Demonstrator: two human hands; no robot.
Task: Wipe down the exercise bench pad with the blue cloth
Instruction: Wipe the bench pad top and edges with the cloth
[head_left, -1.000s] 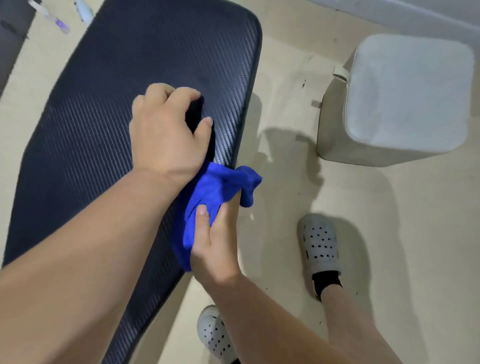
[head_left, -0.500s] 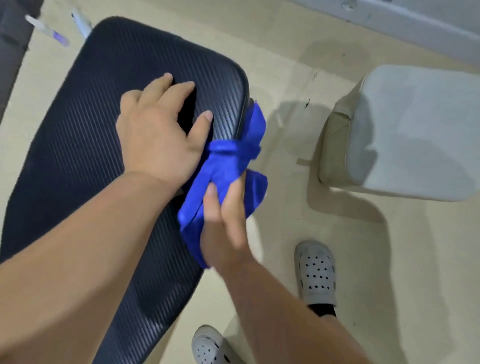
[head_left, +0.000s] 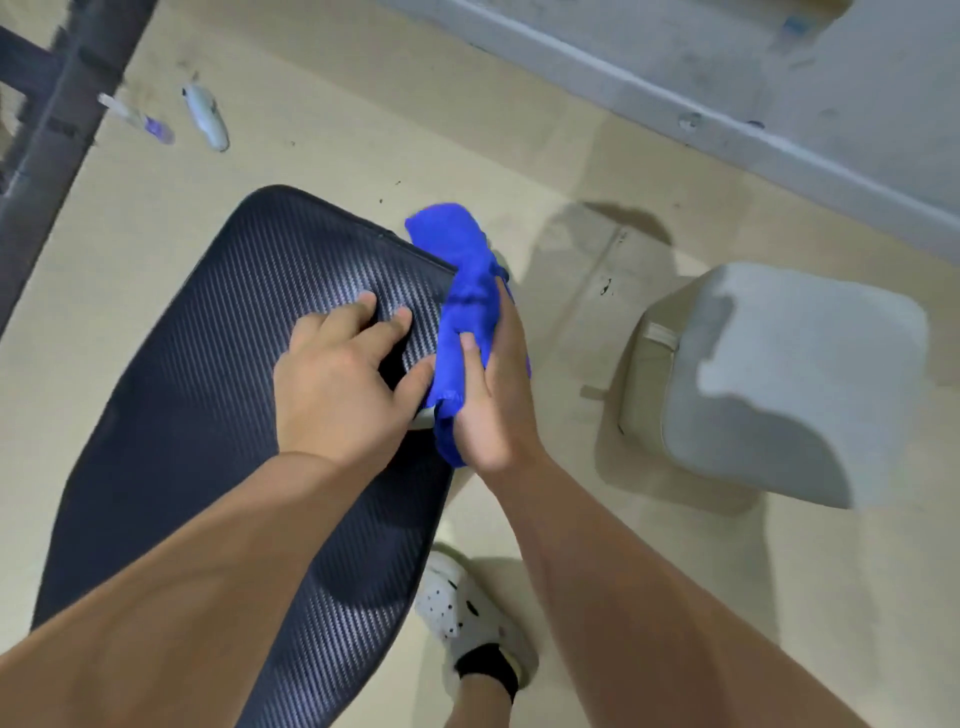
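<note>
Head view, looking down. A black, weave-textured exercise bench pad (head_left: 208, 415) runs from the lower left to the centre of the frame. The left hand (head_left: 343, 384) lies flat near its upper right corner, fingers spread and holding nothing, apparently bracing the pad. Just right of it, the right hand (head_left: 493, 395) has its grip clamped on a bunched bright blue cloth (head_left: 467, 291), thumb across the front. It presses the cloth against the pad's right side edge, likely to wipe that edge. A pale grey cube stool (head_left: 779, 384) stands on the beige floor (head_left: 363, 130) at right.
</note>
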